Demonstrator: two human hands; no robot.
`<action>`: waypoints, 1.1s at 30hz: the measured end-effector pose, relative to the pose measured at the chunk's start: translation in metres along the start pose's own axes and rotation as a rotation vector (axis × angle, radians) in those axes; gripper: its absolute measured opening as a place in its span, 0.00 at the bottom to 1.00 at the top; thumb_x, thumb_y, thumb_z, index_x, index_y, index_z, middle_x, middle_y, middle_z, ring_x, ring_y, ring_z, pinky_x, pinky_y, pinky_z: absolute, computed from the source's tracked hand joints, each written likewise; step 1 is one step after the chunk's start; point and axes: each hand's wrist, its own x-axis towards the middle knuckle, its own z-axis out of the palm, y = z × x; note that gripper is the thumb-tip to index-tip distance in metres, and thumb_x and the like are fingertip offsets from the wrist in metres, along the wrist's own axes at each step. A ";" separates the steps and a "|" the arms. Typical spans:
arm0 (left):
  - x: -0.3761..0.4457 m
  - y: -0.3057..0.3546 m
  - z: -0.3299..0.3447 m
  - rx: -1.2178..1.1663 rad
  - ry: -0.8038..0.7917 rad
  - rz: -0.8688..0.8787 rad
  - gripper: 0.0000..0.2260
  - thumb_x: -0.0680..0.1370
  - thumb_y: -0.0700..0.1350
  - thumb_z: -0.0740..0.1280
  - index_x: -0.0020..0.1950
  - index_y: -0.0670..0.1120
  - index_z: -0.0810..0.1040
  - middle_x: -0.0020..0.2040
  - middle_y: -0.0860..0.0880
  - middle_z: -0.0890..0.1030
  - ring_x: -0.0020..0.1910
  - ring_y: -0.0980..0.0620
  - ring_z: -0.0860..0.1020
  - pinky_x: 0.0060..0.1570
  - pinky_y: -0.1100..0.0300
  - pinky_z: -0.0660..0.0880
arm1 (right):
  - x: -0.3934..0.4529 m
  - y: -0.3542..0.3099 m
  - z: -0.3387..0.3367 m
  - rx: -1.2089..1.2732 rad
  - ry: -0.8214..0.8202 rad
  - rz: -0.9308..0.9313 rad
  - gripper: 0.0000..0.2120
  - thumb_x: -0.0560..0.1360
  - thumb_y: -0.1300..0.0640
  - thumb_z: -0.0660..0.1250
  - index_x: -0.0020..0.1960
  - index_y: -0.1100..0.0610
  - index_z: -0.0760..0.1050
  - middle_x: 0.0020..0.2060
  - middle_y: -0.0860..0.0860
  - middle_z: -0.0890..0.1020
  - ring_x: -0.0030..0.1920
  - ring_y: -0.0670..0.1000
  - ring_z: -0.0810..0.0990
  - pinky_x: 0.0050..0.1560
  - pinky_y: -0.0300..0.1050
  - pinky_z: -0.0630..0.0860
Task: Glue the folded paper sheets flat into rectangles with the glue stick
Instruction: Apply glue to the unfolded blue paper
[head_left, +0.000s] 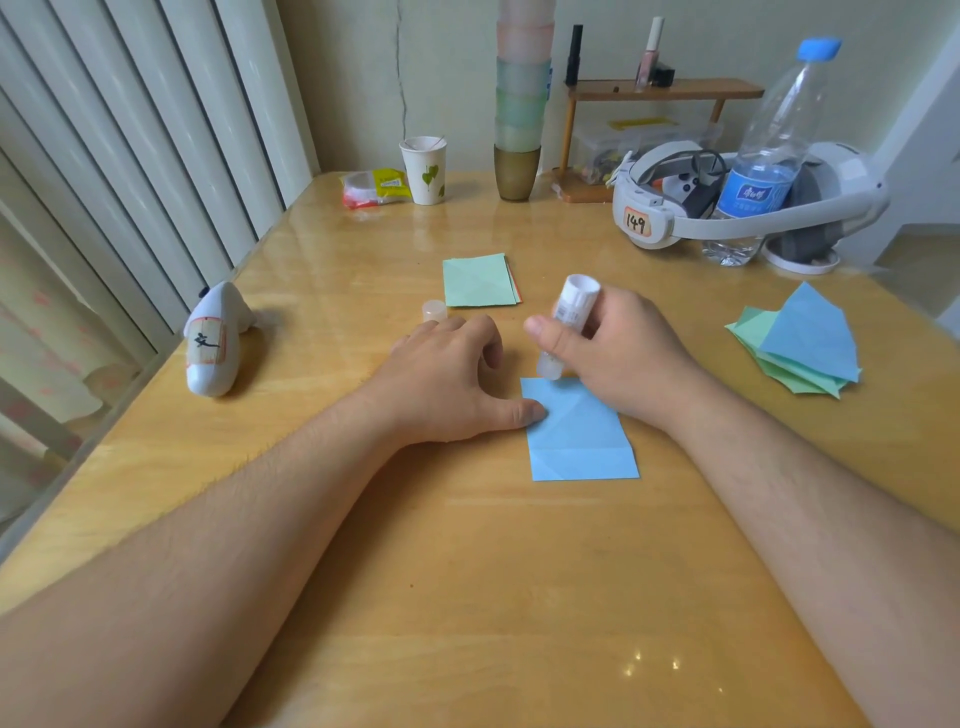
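- Shiny yellow wood makes up the counter, with a white wall behind it.
- Far left I see a white toy with a black mark on its tag; I cannot read it.
- Next is a paper cup with green leaves drawn on it.
- My left hand lies loose, and its thumb presses the blue sheet so it cannot slide.
- Behind it stand the little cap and a green pile of done sheets.
- My right hand grips the glue stick, tip down on the sheet's top edge.
- I think I should rub gently right along the edge, then press the fold flat.
- A white headset has a tag saying "149".
- The bottle has a blue label I cannot read.
- Far right waits a pile of folded sheets.
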 end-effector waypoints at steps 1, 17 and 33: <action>0.000 0.000 0.000 -0.001 0.003 0.000 0.29 0.60 0.78 0.63 0.48 0.58 0.68 0.47 0.59 0.73 0.50 0.52 0.73 0.57 0.48 0.74 | 0.000 0.000 0.002 -0.008 -0.023 -0.008 0.20 0.76 0.39 0.72 0.44 0.56 0.77 0.35 0.51 0.81 0.34 0.46 0.74 0.39 0.46 0.74; 0.000 -0.002 0.001 -0.022 -0.010 0.001 0.27 0.63 0.76 0.67 0.49 0.58 0.68 0.48 0.59 0.73 0.51 0.52 0.72 0.53 0.52 0.70 | -0.005 0.011 -0.016 -0.082 -0.156 0.023 0.17 0.75 0.44 0.75 0.43 0.56 0.75 0.33 0.48 0.78 0.34 0.47 0.72 0.39 0.46 0.70; 0.000 -0.001 0.000 -0.006 0.003 -0.007 0.26 0.66 0.73 0.71 0.51 0.57 0.69 0.49 0.59 0.73 0.52 0.51 0.72 0.54 0.52 0.70 | -0.007 0.016 -0.029 -0.196 0.045 0.156 0.19 0.79 0.44 0.68 0.36 0.55 0.71 0.33 0.49 0.78 0.35 0.51 0.75 0.35 0.46 0.68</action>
